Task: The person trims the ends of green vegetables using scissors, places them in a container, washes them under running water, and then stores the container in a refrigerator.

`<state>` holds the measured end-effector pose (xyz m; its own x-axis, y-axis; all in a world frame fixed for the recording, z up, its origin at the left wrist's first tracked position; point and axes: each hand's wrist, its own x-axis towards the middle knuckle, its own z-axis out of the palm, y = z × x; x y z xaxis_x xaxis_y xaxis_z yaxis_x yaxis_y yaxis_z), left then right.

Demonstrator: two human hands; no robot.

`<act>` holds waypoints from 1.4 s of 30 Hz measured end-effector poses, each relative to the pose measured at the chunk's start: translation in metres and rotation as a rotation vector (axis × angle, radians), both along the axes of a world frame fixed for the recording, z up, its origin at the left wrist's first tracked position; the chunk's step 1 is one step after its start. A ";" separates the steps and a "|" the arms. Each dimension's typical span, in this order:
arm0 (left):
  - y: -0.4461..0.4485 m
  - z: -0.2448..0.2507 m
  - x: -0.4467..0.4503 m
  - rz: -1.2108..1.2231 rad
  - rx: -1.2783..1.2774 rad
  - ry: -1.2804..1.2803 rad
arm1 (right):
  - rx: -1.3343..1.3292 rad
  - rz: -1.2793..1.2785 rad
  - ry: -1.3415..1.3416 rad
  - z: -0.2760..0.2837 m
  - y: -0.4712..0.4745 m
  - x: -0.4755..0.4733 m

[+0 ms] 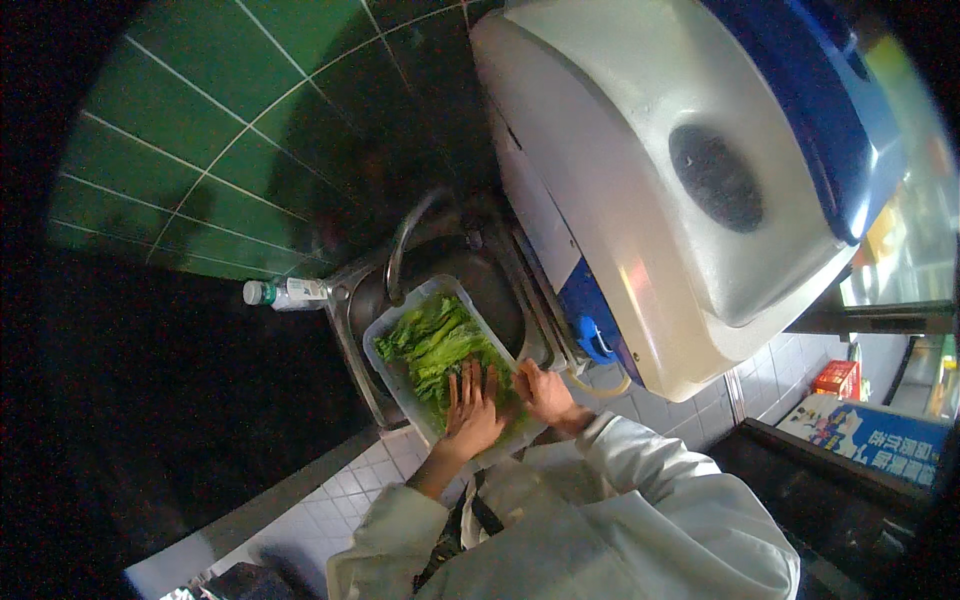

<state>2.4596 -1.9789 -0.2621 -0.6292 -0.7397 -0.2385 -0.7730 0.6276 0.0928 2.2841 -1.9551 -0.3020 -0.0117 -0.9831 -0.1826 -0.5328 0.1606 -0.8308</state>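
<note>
A translucent plastic container [436, 286] full of leafy green vegetables [442, 337] is tilted over the near part of a stainless steel sink [491, 281]. My left hand [474, 412] lies flat on the leaves, fingers spread. At the container's right rim, my right hand [544, 394] grips the edge, its thumb side uppermost. Behind the container's far end curves a metal faucet [401, 251], its outlet close to the rim. Whether water runs from it cannot be seen.
A large white and blue machine [637, 187] rises right of the sink, with a pale hose [604, 388] below it. A capped plastic bottle [296, 293] lies at the sink's left corner. Green wall tiles [202, 112] stand behind. A red crate [838, 379] is far right.
</note>
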 end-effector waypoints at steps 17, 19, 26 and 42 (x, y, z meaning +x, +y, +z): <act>-0.065 0.029 0.035 0.168 -0.075 0.297 | -0.009 0.058 -0.068 0.003 -0.003 -0.003; -0.095 0.021 0.039 0.305 -0.157 0.253 | -0.060 0.025 -0.095 0.001 0.001 -0.004; -0.095 -0.033 0.034 0.276 0.022 0.041 | 0.032 0.043 -0.046 -0.002 0.004 -0.006; -0.074 -0.043 -0.008 0.205 0.185 0.042 | 0.028 -0.005 0.088 0.060 0.012 -0.033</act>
